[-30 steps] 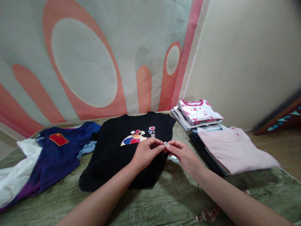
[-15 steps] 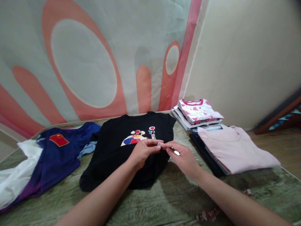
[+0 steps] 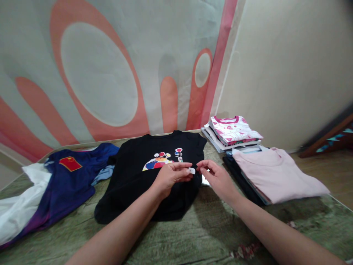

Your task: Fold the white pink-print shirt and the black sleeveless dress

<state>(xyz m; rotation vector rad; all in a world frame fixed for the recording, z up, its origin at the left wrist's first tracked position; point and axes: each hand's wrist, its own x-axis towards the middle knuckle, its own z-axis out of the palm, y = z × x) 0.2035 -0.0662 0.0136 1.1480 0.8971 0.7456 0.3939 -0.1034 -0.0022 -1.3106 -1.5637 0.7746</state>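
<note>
A small white tag or sticker (image 3: 192, 170) is pinched between the thumb and fingers of my left hand (image 3: 172, 177), above the black T-shirt. My right hand (image 3: 217, 179) is just to the right of it, slightly apart, with its thumb and fingers drawn together; whether anything is in them is too small to see. The black T-shirt (image 3: 132, 176) lies spread on the table under my hands, with a colourful print on its chest. A white piece (image 3: 205, 181) shows partly under my right hand, beside the shirt's edge.
To the left lie a dark blue shirt (image 3: 68, 187) with a red patch and a white garment (image 3: 24, 206). On the right stand two stacks of folded clothes, one topped by a pink-and-white patterned top (image 3: 234, 130), the other by a pale pink shirt (image 3: 281, 176). A wall rises behind the table.
My hands have parted slightly, the right one moving a little to the right. The small white tag is now in my left hand only and shows more fully.
</note>
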